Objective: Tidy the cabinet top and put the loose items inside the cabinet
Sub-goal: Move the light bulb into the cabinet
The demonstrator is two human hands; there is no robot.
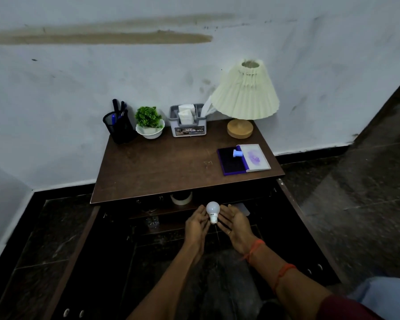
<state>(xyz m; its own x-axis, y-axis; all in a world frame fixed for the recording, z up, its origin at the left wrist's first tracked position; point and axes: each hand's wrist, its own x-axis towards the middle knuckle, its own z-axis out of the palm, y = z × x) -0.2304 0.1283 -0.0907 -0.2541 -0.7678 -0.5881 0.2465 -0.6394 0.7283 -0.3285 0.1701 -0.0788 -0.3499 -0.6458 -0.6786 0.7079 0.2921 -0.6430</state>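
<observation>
Here a white bulb (213, 210) is between the two hands, low in front of the open cabinet (252, 195) and below the front edge of the tabletop (162, 167). Its round glass points away from the person and its metal base points back toward the wrists. The left grip (195, 224) has nearly straight fingers that lie along the left side of the bulb. The right grip (234, 221) is turned palm inward, fingers also nearly straight, and it meets the base from the right side. So both grips are wide and loose, and the bulb is carried between them, not closed in a fist. Orange threads (254, 248) are tied on the right wrist.

Both doors of the cabinet stand open, the left door (90, 262) and the right door (286, 239). Inside, on a shelf (153, 212), a tape roll (181, 198) lies just under the tabletop.

At the back of the tabletop, along the wall, stand a pen holder (119, 128), a plant (149, 122) in a white bowl, a tissue box (188, 122) and a lamp (244, 93). Near the right front corner lies an open stamp pad (231, 162), with a small blue stamp (237, 153) on it.
</observation>
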